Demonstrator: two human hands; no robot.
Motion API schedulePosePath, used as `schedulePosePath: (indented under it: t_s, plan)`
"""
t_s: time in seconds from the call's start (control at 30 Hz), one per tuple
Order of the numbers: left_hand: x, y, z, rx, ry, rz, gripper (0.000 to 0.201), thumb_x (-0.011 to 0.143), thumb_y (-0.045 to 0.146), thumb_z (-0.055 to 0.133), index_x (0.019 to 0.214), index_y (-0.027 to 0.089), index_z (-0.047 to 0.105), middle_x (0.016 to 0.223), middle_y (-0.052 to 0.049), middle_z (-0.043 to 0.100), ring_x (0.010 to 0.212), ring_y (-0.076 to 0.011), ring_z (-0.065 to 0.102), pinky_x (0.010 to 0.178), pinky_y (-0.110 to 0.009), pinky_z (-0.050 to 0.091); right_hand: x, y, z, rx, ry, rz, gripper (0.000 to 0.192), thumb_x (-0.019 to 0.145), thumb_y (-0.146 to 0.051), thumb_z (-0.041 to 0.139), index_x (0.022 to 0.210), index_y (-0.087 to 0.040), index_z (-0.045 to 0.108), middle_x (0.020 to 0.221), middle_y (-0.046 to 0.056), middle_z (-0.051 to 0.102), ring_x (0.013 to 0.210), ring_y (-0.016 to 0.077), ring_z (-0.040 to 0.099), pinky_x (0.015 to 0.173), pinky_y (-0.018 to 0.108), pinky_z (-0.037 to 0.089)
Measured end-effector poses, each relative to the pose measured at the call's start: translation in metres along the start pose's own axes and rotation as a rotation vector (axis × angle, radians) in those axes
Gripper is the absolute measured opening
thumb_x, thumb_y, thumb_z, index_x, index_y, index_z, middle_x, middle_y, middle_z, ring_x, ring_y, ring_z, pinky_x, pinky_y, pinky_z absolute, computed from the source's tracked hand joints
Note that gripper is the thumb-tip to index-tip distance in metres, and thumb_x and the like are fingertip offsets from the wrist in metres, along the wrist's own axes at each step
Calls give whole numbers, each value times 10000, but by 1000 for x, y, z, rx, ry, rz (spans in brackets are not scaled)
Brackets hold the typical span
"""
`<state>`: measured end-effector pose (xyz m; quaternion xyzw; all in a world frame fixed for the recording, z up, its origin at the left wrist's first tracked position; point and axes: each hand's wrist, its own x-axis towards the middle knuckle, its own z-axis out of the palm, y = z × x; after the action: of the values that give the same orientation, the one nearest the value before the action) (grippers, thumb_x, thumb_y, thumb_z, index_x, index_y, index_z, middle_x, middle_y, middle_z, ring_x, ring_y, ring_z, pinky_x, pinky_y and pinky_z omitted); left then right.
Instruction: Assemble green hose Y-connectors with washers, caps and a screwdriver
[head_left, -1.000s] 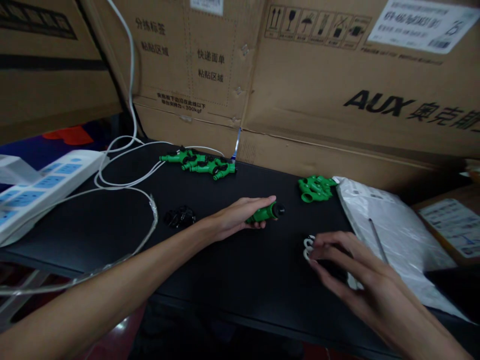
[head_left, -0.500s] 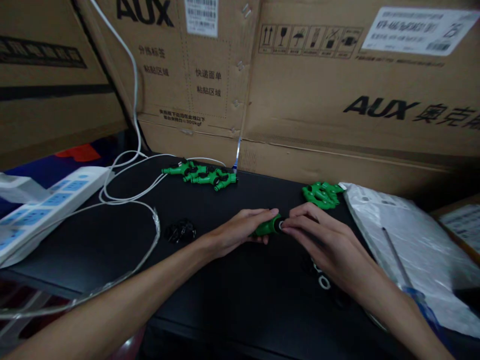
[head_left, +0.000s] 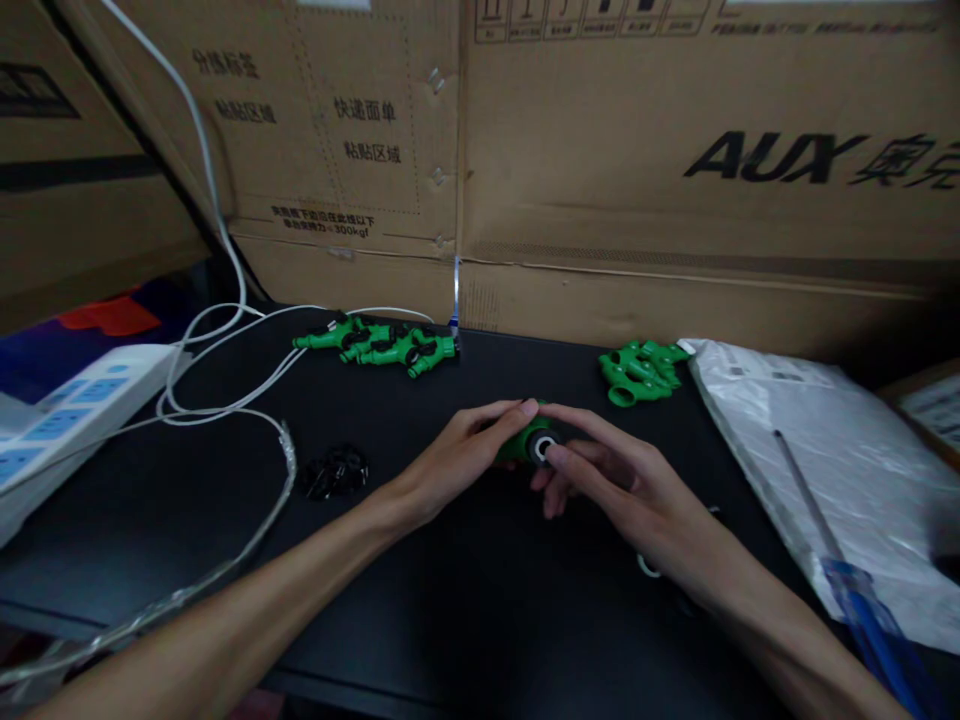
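Observation:
My left hand [head_left: 469,450] is wrapped round a green plastic hose splitter [head_left: 514,446], partly hidden by the fingers. The splitter's open end has a black collar [head_left: 534,447] with a white ring washer [head_left: 545,450] inside it, turned towards me. My right hand [head_left: 615,465] rests its thumb on the washer's edge and its index finger on top of the splitter; the other fingers curl below. Beneath my right forearm lies another white washer [head_left: 648,566], partly covered.
Several green splitters with black parts [head_left: 379,343] lie at the back left, more green bodies [head_left: 641,372] at the back right. Small black pieces [head_left: 336,472] lie left. A blue-handled screwdriver [head_left: 855,590] rests on a white plastic bag [head_left: 795,430]. White cables [head_left: 289,450] and a power strip [head_left: 90,410] occupy the left.
The splitter has turned so its collared end faces me. My right hand has shifted from a fingertip pinch at the opening to thumb on the washer and index finger on top. The view tilted down.

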<state>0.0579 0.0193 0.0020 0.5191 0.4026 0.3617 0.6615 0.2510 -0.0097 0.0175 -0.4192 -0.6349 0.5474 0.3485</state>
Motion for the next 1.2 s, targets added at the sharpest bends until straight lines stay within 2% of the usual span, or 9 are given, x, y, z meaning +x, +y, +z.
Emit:
schedulePosePath:
  t_s: [0.1,0.2,0.3,0.43,0.5,0.67,0.9,1.03,1.2]
  plan:
    - [-1,3,0,109,22,86,416,977,495,574,1230,206,733,1225,-62,732,1182,-243,605,1008,-349,425,0,-2,5,82,23,4,456,951,-390,659,1360,-210,571,845,31,761,729,168,738,728,337,616]
    - [-3,4,-1,226,66,137,448,969,502,585,1278,204,715,1307,-71,714,1237,-269,600,1070,-378,403,0,-4,6,105,66,29,425,924,-387,695,1298,-201,618,831,34,772,750,181,754,756,351,627]
    - [-5,1,-3,285,78,137,519,936,512,629,1348,199,672,1304,-80,720,1225,-289,620,1068,-400,424,0,-5,4,106,109,32,416,916,-402,700,1267,-190,633,828,42,780,753,184,757,754,344,628]
    - [-7,-3,-4,389,89,176,646,878,456,699,1446,170,585,1317,-103,713,1176,-291,654,1037,-398,465,-1,-2,2,53,103,14,385,932,-388,677,1262,-195,634,837,38,785,777,186,766,786,343,634]
    - [-9,-2,-2,480,131,218,641,857,417,711,1430,153,601,1337,-122,700,1183,-298,651,1042,-402,468,-2,0,3,2,112,-18,347,937,-365,666,1243,-200,646,826,32,779,772,183,765,781,339,638]
    - [-12,6,4,699,183,310,582,829,342,699,1355,97,658,1227,-149,734,1107,-299,675,1026,-394,477,-3,0,10,-70,112,-105,238,926,-293,655,1151,-218,678,923,37,772,794,157,758,770,299,644]
    - [-13,9,3,748,111,352,563,863,301,636,1373,63,634,1146,-148,749,1010,-273,689,964,-383,504,-4,0,13,-110,139,-119,254,916,-267,644,1162,-214,682,886,33,762,763,149,759,739,272,639]
    - [-12,7,3,774,116,359,570,847,296,641,1370,68,632,1144,-147,750,1020,-277,689,972,-409,510,-5,1,14,-127,164,-129,256,919,-278,641,1164,-214,682,891,33,762,758,143,755,718,258,633]
    - [-13,5,6,803,142,385,580,829,285,627,1337,7,629,1096,-151,742,1000,-266,688,963,-403,520,-6,4,15,-179,177,-130,267,932,-290,637,1186,-218,673,953,36,769,811,135,751,726,233,616]
